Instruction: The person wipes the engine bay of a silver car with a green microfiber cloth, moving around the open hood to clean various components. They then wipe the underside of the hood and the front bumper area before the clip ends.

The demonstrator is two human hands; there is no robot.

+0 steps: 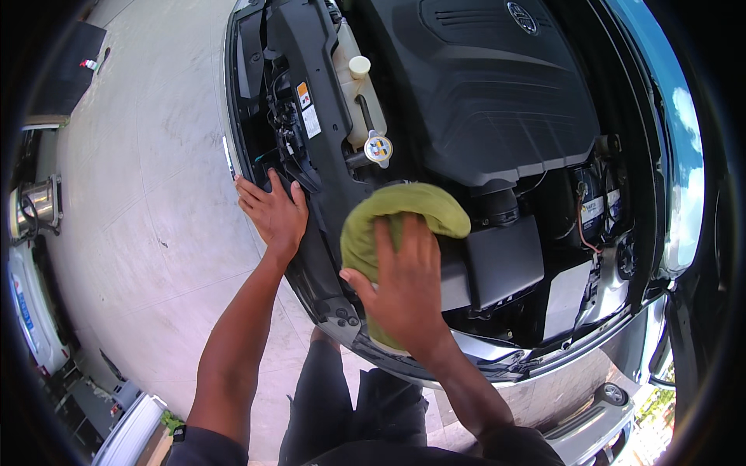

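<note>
Right hand [408,283] lies, fingers extended, over the green cloth [359,225] at the black panel's [325,167] near end; whether it grips or only presses, I cannot tell. Left hand [273,213] rests unclenched along the panel's left edge. Even palm pressure, loose folds clear of the radiator cap [378,147], seems best.

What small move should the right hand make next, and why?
Perhaps slide the green cloth along the black panel toward the round metal cap: the right hand lies on the cloth, close to that cap, and the left hand rests at the car's front edge.
</note>
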